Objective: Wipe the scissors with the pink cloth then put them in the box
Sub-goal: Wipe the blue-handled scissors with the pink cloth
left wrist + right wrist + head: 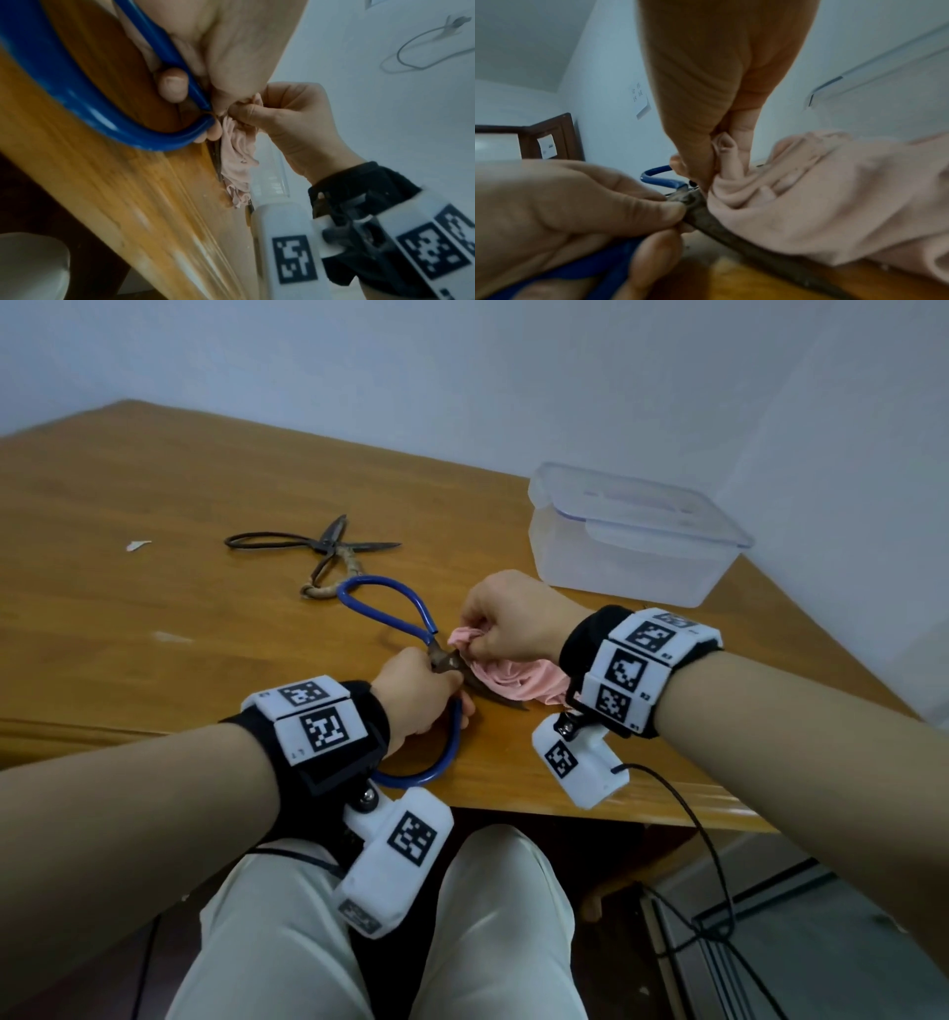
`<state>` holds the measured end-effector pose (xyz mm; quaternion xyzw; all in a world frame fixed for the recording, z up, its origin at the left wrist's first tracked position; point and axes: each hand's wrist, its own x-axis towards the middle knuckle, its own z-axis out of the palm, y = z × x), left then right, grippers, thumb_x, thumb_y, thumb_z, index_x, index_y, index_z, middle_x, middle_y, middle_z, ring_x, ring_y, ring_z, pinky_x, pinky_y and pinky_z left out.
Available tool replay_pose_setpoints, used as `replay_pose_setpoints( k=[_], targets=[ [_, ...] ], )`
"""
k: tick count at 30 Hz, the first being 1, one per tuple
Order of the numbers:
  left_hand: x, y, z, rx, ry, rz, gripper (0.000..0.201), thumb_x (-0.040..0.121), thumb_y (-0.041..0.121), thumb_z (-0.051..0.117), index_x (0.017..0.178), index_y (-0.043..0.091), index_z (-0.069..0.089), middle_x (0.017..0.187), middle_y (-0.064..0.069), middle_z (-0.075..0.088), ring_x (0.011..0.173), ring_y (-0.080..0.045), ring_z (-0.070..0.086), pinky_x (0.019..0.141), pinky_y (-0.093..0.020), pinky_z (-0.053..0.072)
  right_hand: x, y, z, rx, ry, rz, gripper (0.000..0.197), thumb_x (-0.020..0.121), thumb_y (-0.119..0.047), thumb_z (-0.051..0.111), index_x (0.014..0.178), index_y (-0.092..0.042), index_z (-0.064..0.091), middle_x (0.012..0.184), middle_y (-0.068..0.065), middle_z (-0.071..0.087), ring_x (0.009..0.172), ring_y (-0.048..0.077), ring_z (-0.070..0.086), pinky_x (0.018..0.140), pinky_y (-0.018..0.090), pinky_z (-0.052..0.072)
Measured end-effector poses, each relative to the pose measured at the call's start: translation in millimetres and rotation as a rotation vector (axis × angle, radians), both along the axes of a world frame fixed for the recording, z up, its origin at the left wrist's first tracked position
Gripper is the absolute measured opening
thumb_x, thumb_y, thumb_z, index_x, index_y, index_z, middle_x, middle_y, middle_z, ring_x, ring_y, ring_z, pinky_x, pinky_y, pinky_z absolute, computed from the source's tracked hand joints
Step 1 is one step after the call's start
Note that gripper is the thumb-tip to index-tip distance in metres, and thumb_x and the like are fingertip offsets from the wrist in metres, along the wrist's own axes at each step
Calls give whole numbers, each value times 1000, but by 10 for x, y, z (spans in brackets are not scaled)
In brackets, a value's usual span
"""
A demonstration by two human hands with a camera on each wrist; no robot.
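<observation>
Near the table point(154, 469) edge, the left hand point(416, 690) grips blue-handled scissors point(380, 608); right hand point(513, 618) fingers pinch the pink cloth point(508, 683) over dull blades.

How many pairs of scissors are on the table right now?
2: blue-handled scissors held by the left hand at the near edge; dark metal scissors lying open farther back.

Small digits are printed beside the markers on the right wristband point(639, 660); handwritten characters on a wall note point(639, 101) cannot be read.
</observation>
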<state>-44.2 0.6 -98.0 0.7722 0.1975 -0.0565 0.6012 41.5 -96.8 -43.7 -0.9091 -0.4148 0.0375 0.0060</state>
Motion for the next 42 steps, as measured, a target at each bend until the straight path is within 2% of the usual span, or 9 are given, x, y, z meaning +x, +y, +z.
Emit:
replay_pose_setpoints(
  k=[10,21,24,28,30,32,35,39,42],
  targets=[
    [2,-6,7,-20,7,14,15,101,16,45,92,8,53,71,-6,66,64,-19,59,40,-19,36,54,6,-16,-35,-68,-23,13,88,-15,61,91,-5,69,84,7,62,76,19,53,64,27,39],
    [-10,-9,31,-42,12,27,12,102,15,44,95,9,52,71,-4,65,60,-15,60,37,-16,37,103,-42,-57,-46,-122,22,13,88,-13,60,98,-12,68,99,5,65,87,17,56,70,26,42],
    [-16,-12,36,-45,-3,25,11,102,15,43,97,8,51,71,-5,64,58,-14,59,34,-15,36,71,-155,-10,105,72,-36,21,81,-23,71,98,-13,71,95,2,66,85,14,59,72,27,47],
    [-56,-14,31,-37,-46,17,22,102,14,42,83,8,53,70,-6,64,60,-17,57,36,-13,35,95,-236,-18,508,405,-348,21,77,1,71,95,-10,69,87,-2,62,78,8,59,74,26,53],
    [-69,-8,36,-48,-61,32,23,103,15,41,83,8,51,70,-5,64,60,-17,57,38,-13,36,153,-216,-102,700,561,-546,22,73,5,74,91,-5,65,86,8,64,76,16,63,73,33,57],
    [-68,-12,41,-50,-65,46,20,103,17,41,88,8,51,70,-4,64,64,-18,57,42,-15,37,185,-199,-160,809,774,-711,28,74,2,76,100,1,63,89,15,66,71,20,66,67,33,57],
    [-61,-30,52,-68,-71,57,20,103,19,41,90,8,51,71,-3,65,71,-20,57,49,-18,37,175,-186,-168,785,922,-744,11,82,-6,72,90,-3,64,86,12,65,81,20,63,84,39,54],
    [-74,-85,42,-92,-93,64,24,103,18,41,82,11,51,67,-2,65,65,-16,57,46,-16,38,145,-206,-205,810,1028,-727,14,76,-11,78,82,-6,67,90,12,67,94,25,65,95,44,51],
    [-98,-137,42,-55,-116,58,30,102,17,42,74,12,51,42,7,57,39,0,50,40,-11,36,124,-155,-233,752,983,-680,10,79,-8,75,83,-8,65,84,12,66,80,25,64,79,35,55]
  ],
)
